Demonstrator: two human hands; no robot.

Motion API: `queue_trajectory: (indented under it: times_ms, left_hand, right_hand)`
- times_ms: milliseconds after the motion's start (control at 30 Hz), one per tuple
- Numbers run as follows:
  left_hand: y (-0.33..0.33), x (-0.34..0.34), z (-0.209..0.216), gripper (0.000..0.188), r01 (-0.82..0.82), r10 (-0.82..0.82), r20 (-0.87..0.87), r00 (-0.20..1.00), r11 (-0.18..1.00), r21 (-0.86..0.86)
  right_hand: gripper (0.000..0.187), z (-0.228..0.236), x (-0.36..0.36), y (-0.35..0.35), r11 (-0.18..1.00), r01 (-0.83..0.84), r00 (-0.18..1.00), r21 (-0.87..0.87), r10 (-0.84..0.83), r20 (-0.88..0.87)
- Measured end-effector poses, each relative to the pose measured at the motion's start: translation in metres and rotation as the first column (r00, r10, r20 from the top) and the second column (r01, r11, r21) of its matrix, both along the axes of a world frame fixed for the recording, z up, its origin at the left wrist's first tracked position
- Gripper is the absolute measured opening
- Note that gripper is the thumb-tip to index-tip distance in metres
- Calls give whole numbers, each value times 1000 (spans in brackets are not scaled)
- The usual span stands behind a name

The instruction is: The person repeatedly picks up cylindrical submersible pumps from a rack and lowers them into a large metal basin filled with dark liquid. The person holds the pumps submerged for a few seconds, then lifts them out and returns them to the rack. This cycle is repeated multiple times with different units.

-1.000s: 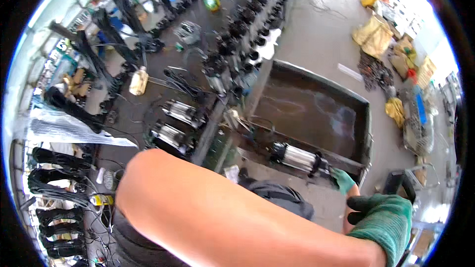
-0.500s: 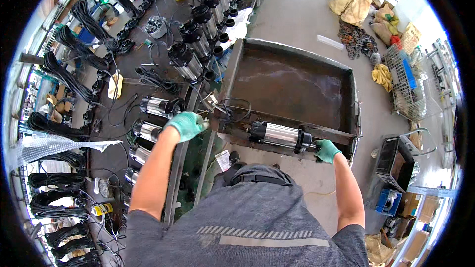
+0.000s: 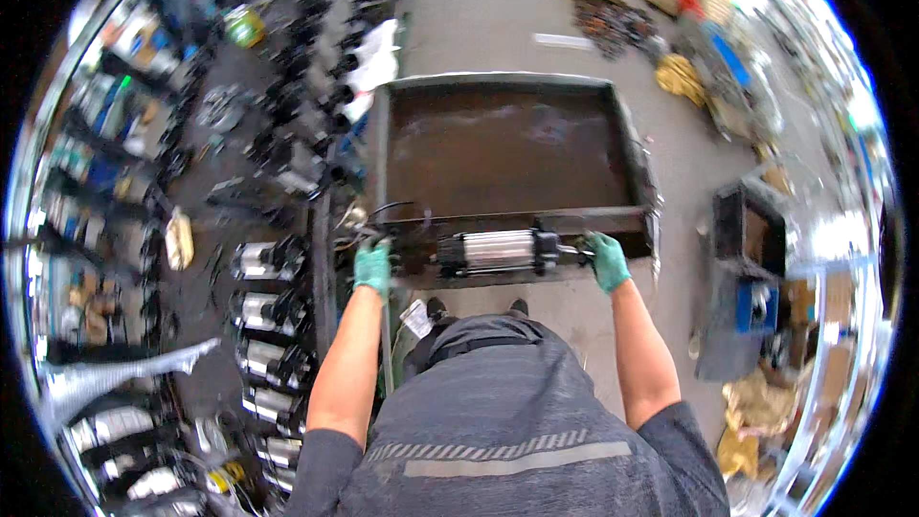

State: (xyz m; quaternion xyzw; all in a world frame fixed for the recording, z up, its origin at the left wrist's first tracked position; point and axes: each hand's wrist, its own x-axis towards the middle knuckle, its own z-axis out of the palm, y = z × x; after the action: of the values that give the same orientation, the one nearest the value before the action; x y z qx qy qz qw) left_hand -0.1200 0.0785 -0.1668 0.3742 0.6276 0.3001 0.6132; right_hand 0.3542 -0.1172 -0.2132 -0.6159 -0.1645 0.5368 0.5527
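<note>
Item: cylindrical motor unit [image 3: 498, 251], ribbed silver body with black end caps, lying on its side along the near rim of the water tank [image 3: 507, 148], which serves as landmark.

Water tank: rectangular metal trough filled with brown water, standing on a grey concrete floor [image 3: 479, 19].

Right hand [image 3: 607, 260]: green glove, fingers closed around the black end of the motor unit, at the tank's near rim toward its right corner.

Left hand [image 3: 372, 265]: green glove, at the tank's near left corner, fingers curled on a dark cable [image 3: 388, 213] and the rim there; exact grip cannot be told.

Left of the tank: rows of similar silver pump bodies [image 3: 263, 311] lying on the floor, with black cable bundles among them.

Right of the tank: a dark open-topped box [image 3: 749, 230].
</note>
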Motion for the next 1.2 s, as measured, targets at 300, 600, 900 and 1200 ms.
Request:
queue_trajectory:
  times_ms: [300, 600, 900, 1200]
  left_hand:
    - [-22, 2, 22, 34, 295, -305, 77, 949, 948, 121]
    - [-47, 59, 145, 51, 170, -345, 487, 802, 915, 367]
    - [-74, 176, 196, 56, 386, -547, 624, 558, 837, 388]
    - [-74, 191, 196, 62, 413, -525, 591, 612, 850, 326]
  right_hand:
    - [16, 23, 48, -56, 568, 821, 571, 54, -817, -84]
    - [24, -18, 99, -69, 697, 717, 681, 13, -704, 202]
    - [24, 44, 31, -54, 982, 174, 478, -78, -15, 878]
    - [20, 21, -26, -21, 968, 178, 293, -178, 120, 949]
